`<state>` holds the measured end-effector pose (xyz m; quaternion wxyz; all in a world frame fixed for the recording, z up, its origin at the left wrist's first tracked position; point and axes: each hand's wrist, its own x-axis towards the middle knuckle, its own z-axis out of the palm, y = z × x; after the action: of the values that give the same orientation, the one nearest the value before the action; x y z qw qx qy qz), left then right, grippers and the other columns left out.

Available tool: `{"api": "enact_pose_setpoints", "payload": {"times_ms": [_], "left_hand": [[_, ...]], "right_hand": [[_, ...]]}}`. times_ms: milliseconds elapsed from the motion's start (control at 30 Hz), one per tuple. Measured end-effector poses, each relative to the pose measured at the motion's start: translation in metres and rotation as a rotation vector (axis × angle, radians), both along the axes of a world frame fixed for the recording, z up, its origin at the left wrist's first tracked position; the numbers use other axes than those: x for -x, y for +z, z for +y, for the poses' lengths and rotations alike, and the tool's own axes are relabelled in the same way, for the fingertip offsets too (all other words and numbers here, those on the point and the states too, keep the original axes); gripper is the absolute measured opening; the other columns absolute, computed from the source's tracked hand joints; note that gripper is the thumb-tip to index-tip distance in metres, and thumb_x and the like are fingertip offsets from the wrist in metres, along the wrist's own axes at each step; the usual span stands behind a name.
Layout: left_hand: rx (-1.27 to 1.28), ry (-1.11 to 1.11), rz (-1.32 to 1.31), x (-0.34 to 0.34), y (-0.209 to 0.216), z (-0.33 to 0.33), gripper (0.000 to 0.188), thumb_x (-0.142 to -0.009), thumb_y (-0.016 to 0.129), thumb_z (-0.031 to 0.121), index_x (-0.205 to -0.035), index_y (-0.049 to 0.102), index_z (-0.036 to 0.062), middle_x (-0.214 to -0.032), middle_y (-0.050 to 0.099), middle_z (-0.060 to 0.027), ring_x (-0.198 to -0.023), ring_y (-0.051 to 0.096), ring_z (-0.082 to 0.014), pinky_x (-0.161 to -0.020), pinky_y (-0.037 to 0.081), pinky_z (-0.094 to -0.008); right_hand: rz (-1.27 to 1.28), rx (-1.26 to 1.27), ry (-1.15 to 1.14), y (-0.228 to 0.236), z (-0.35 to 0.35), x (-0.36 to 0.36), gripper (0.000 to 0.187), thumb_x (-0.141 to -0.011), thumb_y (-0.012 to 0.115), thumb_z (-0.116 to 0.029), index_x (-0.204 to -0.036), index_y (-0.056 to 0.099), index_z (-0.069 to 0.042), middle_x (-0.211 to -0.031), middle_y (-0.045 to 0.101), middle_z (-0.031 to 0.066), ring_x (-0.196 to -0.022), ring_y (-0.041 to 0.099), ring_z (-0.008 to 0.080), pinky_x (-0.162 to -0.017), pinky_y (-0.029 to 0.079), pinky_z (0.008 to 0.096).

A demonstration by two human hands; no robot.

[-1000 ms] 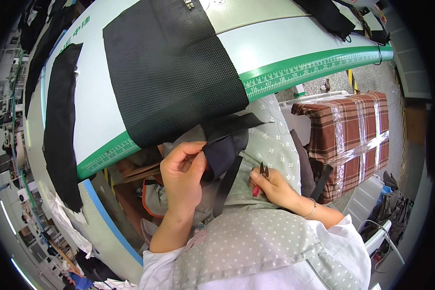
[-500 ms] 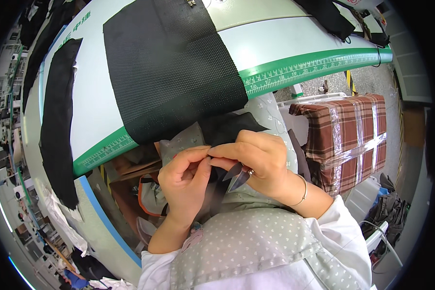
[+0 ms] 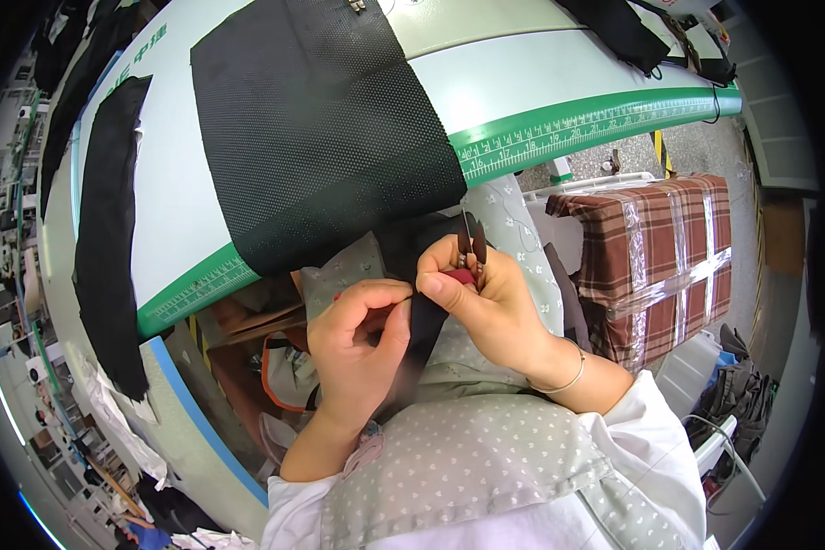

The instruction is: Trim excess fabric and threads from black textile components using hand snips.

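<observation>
My left hand (image 3: 362, 344) is closed, its thumb and forefinger pinching the edge of a black fabric strip (image 3: 423, 335) above my lap. Close beside it, my right hand (image 3: 490, 307) is closed round small thread snips (image 3: 472, 240), whose dark blades point away from me. A bit of red shows at the snips in the palm. The right thumb and forefinger meet at the same strip; whether they grip it I cannot tell. Beyond both hands, a black textured fabric panel (image 3: 325, 119) lies across the white table and hangs over its front edge.
A green ruler edge (image 3: 605, 128) runs along the table's front. Another long black strip (image 3: 110, 238) drapes over the left side. To the right stands a taped bundle in brown plaid cloth (image 3: 660, 266). More black pieces (image 3: 614, 32) lie at the far right.
My right hand has turned, so the snips' blades swing from pointing toward me to pointing away. Its fingertips have moved slightly right of the left ones. The left hand keeps its pinch.
</observation>
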<state>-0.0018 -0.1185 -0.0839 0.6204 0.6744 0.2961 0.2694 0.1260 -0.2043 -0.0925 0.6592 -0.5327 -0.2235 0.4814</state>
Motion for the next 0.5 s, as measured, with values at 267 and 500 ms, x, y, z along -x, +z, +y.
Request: {"api": "enact_pose_setpoints", "payload": {"times_ms": [267,500], "left_hand": [[-0.587,-0.003,0.209,0.001,0.0,0.002,0.02,-0.072,0.069,-0.003,-0.089,0.061,0.0044,-0.079,0.064,-0.0064,-0.055,0.059,-0.0133,-0.049,0.046,-0.0232],[-0.457,0.011,0.24,0.004,0.002,0.002,0.02,-0.074,0.069,-0.006,-0.09,0.063,0.0035,-0.07,0.062,-0.0039,-0.051,0.056,-0.008,-0.047,0.043,-0.0208]], "right_hand": [[0.199,0.068,0.124,0.0,-0.006,-0.014,0.015,-0.094,0.059,-0.017,-0.088,0.057,-0.004,-0.068,0.044,-0.0077,-0.06,0.035,0.0016,-0.051,0.029,0.02],[0.548,-0.067,-0.072,-0.009,-0.015,-0.025,0.016,-0.098,0.053,-0.023,-0.089,0.05,-0.01,-0.063,0.032,-0.009,-0.05,0.026,0.0016,-0.044,0.02,0.0203]]}}
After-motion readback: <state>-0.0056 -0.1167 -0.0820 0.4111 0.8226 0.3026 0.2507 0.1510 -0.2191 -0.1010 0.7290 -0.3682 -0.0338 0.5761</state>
